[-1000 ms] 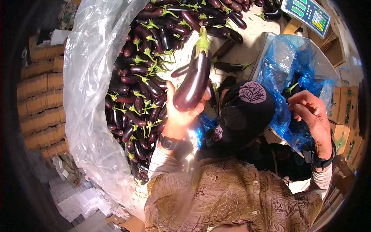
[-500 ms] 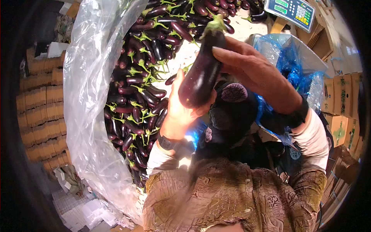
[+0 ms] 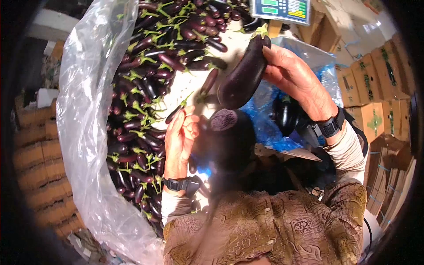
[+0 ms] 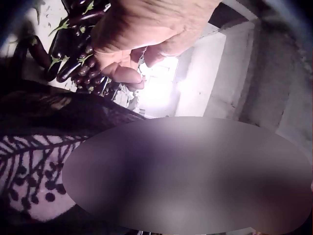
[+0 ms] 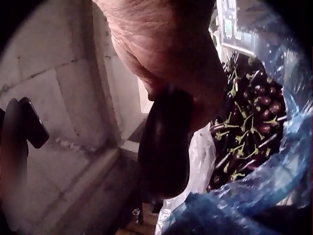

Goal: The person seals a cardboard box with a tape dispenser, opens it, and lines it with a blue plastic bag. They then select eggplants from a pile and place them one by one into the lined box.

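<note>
A large dark eggplant (image 3: pixel 244 73) is gripped near its green cap by my right hand (image 3: pixel 300 77), thumb on the near side. In the right wrist view the same eggplant (image 5: pixel 165 147) hangs below the hand, its rounded end down. My left hand (image 3: pixel 181 137) is raised to the left of it, fingers loosely bent and holding nothing; the left wrist view shows those bent fingers (image 4: pixel 122 73) too. Beneath my right forearm a blue plastic bag (image 3: pixel 260 112) lines a box, with a dark eggplant (image 3: pixel 286 117) inside.
A heap of eggplants (image 3: pixel 141 84) covers the left of the pale table (image 3: pixel 187 86), edged by clear plastic sheeting (image 3: pixel 84 88). A scale display (image 3: pixel 282 9) stands at the back. Cardboard boxes (image 3: pixel 369 79) are stacked right, more cartons (image 3: pixel 42 154) left. A dark patterned cap (image 3: pixel 227 137) is below the hands.
My right hand came from the blue bag and took the eggplant out of my left hand. The left hand has let go and drawn down and left. The view has shifted right.
</note>
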